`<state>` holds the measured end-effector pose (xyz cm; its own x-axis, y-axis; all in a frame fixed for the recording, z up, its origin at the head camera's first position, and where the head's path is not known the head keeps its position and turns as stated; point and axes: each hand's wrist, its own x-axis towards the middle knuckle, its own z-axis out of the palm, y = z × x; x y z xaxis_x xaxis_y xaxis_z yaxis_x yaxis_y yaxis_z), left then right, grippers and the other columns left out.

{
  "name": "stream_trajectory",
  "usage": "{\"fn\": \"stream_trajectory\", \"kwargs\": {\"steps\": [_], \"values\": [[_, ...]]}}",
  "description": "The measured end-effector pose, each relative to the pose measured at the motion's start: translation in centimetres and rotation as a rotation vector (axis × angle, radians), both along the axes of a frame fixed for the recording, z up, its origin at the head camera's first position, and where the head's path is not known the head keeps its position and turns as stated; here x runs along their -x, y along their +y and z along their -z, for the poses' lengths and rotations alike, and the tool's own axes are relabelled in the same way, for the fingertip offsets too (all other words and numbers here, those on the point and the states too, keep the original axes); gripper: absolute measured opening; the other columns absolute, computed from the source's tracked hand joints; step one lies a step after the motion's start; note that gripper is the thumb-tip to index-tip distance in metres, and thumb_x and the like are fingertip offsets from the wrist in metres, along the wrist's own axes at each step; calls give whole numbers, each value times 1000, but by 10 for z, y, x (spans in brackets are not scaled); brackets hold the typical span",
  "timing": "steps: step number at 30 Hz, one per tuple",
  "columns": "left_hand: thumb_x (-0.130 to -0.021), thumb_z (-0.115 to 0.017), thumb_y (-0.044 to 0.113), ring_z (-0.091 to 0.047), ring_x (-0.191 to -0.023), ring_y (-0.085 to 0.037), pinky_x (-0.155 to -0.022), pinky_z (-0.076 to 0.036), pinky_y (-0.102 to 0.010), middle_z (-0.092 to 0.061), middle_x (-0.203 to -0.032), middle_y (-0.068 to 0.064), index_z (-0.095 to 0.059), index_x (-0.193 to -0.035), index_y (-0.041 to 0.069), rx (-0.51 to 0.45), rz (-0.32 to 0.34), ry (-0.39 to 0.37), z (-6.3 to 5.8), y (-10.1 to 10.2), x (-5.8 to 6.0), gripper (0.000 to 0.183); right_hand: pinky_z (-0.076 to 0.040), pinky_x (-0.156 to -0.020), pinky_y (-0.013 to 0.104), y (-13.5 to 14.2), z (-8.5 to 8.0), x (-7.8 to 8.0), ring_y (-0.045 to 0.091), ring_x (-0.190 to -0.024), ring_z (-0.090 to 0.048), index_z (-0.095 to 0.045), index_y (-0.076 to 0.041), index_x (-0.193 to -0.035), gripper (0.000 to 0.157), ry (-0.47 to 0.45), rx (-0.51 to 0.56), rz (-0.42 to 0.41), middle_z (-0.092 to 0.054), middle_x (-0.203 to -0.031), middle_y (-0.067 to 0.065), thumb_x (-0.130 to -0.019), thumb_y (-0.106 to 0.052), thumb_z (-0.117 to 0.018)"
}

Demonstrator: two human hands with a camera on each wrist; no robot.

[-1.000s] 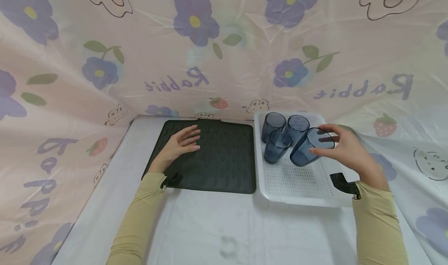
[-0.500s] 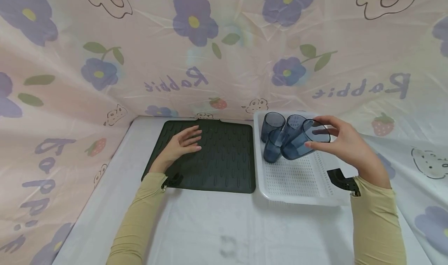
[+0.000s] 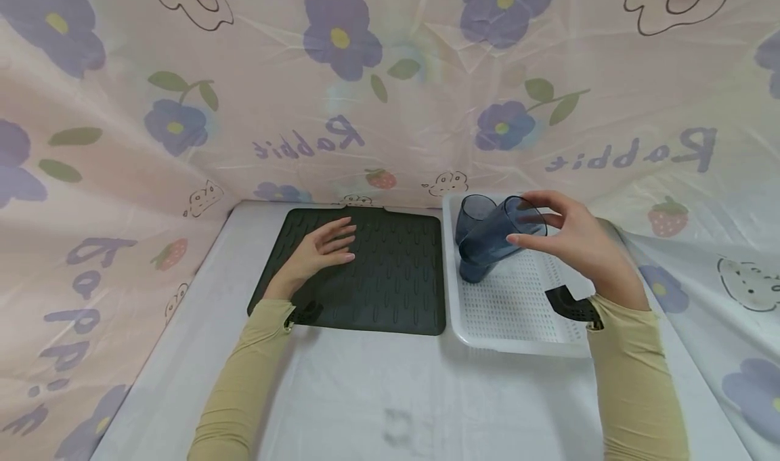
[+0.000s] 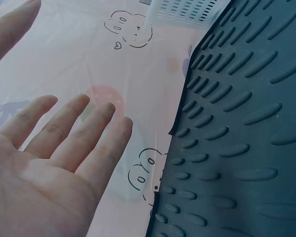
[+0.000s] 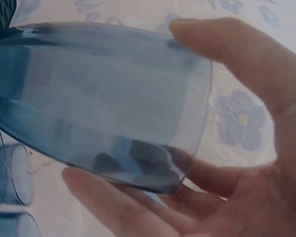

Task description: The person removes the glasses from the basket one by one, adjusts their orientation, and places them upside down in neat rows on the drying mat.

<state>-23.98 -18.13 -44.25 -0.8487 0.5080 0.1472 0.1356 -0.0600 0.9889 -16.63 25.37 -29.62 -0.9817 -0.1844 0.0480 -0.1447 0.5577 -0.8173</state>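
Observation:
A tilted blue see-through drinking glass (image 3: 496, 234) is held near its rim by my right hand (image 3: 569, 234), thumb on one side and fingers on the other. Its base points left, above the other glasses. In the right wrist view the held glass (image 5: 103, 94) fills most of the picture. Behind and below it stand more blue glasses, one upright glass (image 3: 472, 214) at the back left and another glass (image 3: 475, 271) nearer, partly covered. My left hand (image 3: 317, 251) hovers over the black ridged mat (image 3: 390, 278), fingers relaxed and holding nothing; the left wrist view shows its bare palm (image 4: 44, 182).
The glasses stand in a white perforated plastic basket (image 3: 518, 346) right of the mat, its side close to the mat's right edge. A white cloth (image 3: 365, 393) covers the table. A flower-printed curtain (image 3: 414, 109) rises behind and at both sides.
My right hand has lifted the tilted glass up and carried it left, over the other glasses in the basket. The left hand has hardly moved.

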Motion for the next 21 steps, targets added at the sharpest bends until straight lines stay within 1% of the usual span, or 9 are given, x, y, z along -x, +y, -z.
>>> {"fn": "stream_trajectory", "kwargs": {"steps": [6,8,10,14,18,21], "values": [[-88,-67,-1,-33,-135,-38,-99,-45,-37,-30,-150,-22,-29,-150,10,-3,7,6,-17,8,-8,74,-49,-80,17,-15,9,11,21,-119,-52,-43,-12,-139,70,-4,71,-8,-47,-133,2,-81,-25,-79],[-88,-67,-1,-34,-135,-37,-99,-44,-37,-31,-150,-21,-30,-150,10,-4,9,10,-20,10,-10,74,-50,-80,18,-20,12,15,21,-118,-53,-43,-11,-139,69,-3,103,-15,-48,-133,4,-81,-24,-79],[-88,-67,0,-33,-135,-38,-99,-44,-38,-31,-150,-20,-30,-150,10,-5,15,19,-21,12,-11,74,-51,-80,19,-24,15,18,22,-117,-54,-43,-10,-139,69,-6,138,-26,-47,-133,6,-82,-23,-78],[-88,-67,-2,-32,-135,-40,-98,-45,-38,-32,-150,-19,-30,-150,10,-22,23,15,-21,15,-10,74,-52,-79,21,-32,20,22,25,-117,-54,-43,-7,-139,68,-12,211,-40,-47,-133,9,-82,-18,-78],[-87,-66,-4,-33,-135,-38,-98,-46,-38,-31,-150,-20,-30,-150,10,-39,25,5,-14,16,-4,74,-52,-78,22,-40,23,24,27,-117,-54,-44,-6,-138,68,-19,247,-37,-46,-133,9,-81,-16,-79],[-87,-65,-6,-35,-135,-35,-98,-46,-38,-31,-150,-20,-30,-150,11,-49,24,6,-7,16,0,74,-53,-77,22,-46,25,26,27,-118,-54,-43,-7,-138,69,-28,253,-34,-46,-133,9,-80,-17,-80]]}}
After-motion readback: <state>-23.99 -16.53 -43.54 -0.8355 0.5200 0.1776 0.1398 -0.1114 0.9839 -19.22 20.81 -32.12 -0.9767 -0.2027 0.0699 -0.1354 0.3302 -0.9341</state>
